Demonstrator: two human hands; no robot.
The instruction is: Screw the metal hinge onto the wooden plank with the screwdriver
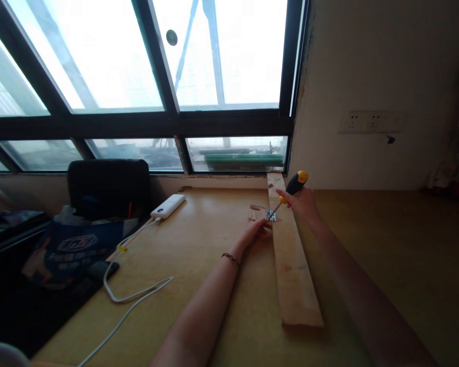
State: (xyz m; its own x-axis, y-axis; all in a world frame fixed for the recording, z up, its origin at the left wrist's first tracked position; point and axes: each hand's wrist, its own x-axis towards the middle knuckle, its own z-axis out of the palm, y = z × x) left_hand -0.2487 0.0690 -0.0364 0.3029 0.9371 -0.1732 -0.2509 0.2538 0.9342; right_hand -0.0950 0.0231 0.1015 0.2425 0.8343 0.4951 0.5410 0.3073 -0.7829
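My right hand (304,204) grips a screwdriver (295,184) with a black and yellow handle. Its shaft slants down to the left, and the tip meets a small metal hinge (271,215). That hinge lies at the left edge of a long wooden plank (292,265). My left hand (257,229) is closed beside the hinge, against the plank's edge, its fingertips close to the screwdriver tip. What those fingers pinch is hidden. A small piece of wood (257,208) shows just beyond my left hand, next to the hinge.
The plank rests on a wooden table (214,244) and reaches toward the window. A white power bank (168,206) with a white cable (137,295) lies on the left. Past the table's left edge stand a black chair (109,178) and a blue bag (76,250). A wall socket (373,122) is at right.
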